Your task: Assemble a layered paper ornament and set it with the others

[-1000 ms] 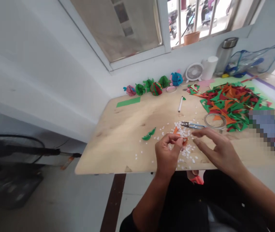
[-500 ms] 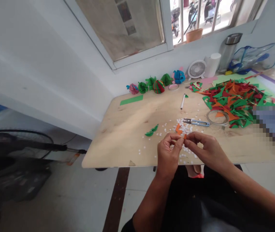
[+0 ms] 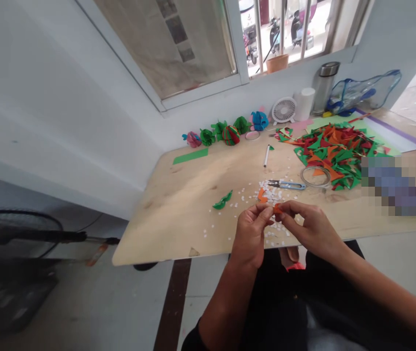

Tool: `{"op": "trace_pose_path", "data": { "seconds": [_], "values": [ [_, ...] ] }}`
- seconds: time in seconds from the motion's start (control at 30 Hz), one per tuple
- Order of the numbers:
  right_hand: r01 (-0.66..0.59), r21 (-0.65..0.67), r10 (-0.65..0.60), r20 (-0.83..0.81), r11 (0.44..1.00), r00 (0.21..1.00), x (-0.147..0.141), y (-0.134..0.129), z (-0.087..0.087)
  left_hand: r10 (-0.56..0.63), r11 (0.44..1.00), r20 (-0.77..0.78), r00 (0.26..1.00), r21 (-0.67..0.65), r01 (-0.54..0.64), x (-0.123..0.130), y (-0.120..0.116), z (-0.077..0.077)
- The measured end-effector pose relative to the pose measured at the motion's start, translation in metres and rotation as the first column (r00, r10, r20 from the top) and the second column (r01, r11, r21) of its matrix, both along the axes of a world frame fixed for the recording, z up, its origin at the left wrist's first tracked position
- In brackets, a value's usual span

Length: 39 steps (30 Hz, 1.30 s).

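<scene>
Between left fingers [image 3: 265, 215] and right fingers [image 3: 291, 223], orange piece [image 3: 277, 209].

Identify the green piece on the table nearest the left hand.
The curved, pointed green piece just ahead and left of the left hand, beside scattered white bits; the flat green strip and green pieces in the colourful pile lie farther off.

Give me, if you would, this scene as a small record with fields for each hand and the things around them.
Left hand: pinching a small orange paper piece
Right hand: fingertips on the same piece
Around and beyond the hands: scattered white paper bits, blue-handled thread snips
Left of the hands: folded green paper piece
Farther right: pile of red, orange and green paper scraps
By the wall: white fan
</scene>
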State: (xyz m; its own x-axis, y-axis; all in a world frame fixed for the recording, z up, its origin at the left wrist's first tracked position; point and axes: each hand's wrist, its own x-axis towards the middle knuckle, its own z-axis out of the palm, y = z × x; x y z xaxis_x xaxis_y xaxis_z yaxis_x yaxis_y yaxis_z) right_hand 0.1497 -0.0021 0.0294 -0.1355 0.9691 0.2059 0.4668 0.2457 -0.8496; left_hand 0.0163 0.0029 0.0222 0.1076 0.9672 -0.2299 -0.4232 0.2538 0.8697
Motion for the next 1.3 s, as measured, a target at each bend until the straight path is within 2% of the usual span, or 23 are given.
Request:
{"op": "trace_pose_path", "data": {
  "seconds": [0.17, 0.23, 0.3, 0.43, 0.57, 0.7, 0.77, 0.8, 0.93, 1.0, 1.07, 1.2, 1.3],
  "values": [
    [-0.067, -0.017, 0.066, -0.045, 0.998, 0.997, -0.012, 0.01, -0.004, 0.201, 0.976, -0.119, 0.972, 0.104, -0.189, -0.009, -0.006, 0.002],
    [-0.087, -0.001, 0.086, -0.052, 0.996, 0.995, -0.016, 0.013, -0.005, 0.248, 0.961, -0.2, 0.948, 0.172, -0.215, -0.014, -0.008, 0.002],
    [-0.094, 0.026, 0.095, -0.041, 0.995, 0.995, -0.017, 0.015, -0.006, 0.268, 0.948, -0.331, 0.905, 0.257, -0.187, -0.018, -0.011, 0.002],
    [-0.071, 0.09, 0.071, 0.006, 0.993, 0.997, -0.015, 0.015, -0.005, 0.297, 0.919, -0.578, 0.76, 0.39, -0.063, -0.022, -0.015, 0.007],
    [-0.036, 0.13, 0.029, 0.054, 0.991, 0.998, -0.01, 0.012, -0.005, 0.36, 0.884, -0.656, 0.664, 0.468, -0.017, -0.018, -0.014, 0.008],
    [-0.008, 0.132, -0.007, 0.11, 0.991, 0.994, -0.007, 0.01, -0.005, 0.467, 0.813, -0.658, 0.591, 0.583, 0.007, -0.01, -0.008, 0.004],
    [0.004, 0.133, -0.021, 0.127, 0.991, 0.992, -0.005, 0.01, -0.005, 0.478, 0.806, -0.645, 0.597, 0.592, -0.005, -0.008, -0.005, 0.002],
    [0.008, 0.13, -0.026, 0.133, 0.991, 0.991, -0.005, 0.011, -0.005, 0.462, 0.821, -0.639, 0.615, 0.571, -0.024, -0.008, -0.003, 0.0],
    [0.004, 0.107, -0.017, 0.116, 0.994, 0.993, -0.004, 0.015, -0.005, 0.316, 0.919, -0.534, 0.785, 0.377, -0.114, -0.009, 0.002, -0.004],
    [-0.03, 0.096, 0.021, 0.089, 0.995, 0.996, -0.007, 0.017, -0.005, 0.262, 0.946, -0.448, 0.855, 0.295, -0.135, -0.012, 0.003, -0.006],
    [-0.067, 0.083, 0.061, 0.074, 0.994, 0.995, -0.01, 0.019, -0.006, 0.254, 0.953, -0.416, 0.873, 0.263, -0.151, -0.015, 0.003, -0.007],
    [-0.089, 0.059, 0.085, 0.071, 0.994, 0.994, -0.017, 0.023, -0.008, 0.286, 0.946, -0.454, 0.844, 0.272, -0.175, -0.022, -0.001, -0.007],
    [-0.084, 0.035, 0.082, 0.051, 0.996, 0.995, -0.019, 0.022, -0.007, 0.269, 0.956, -0.399, 0.877, 0.221, -0.193, -0.022, -0.002, -0.005]
  ]
}}
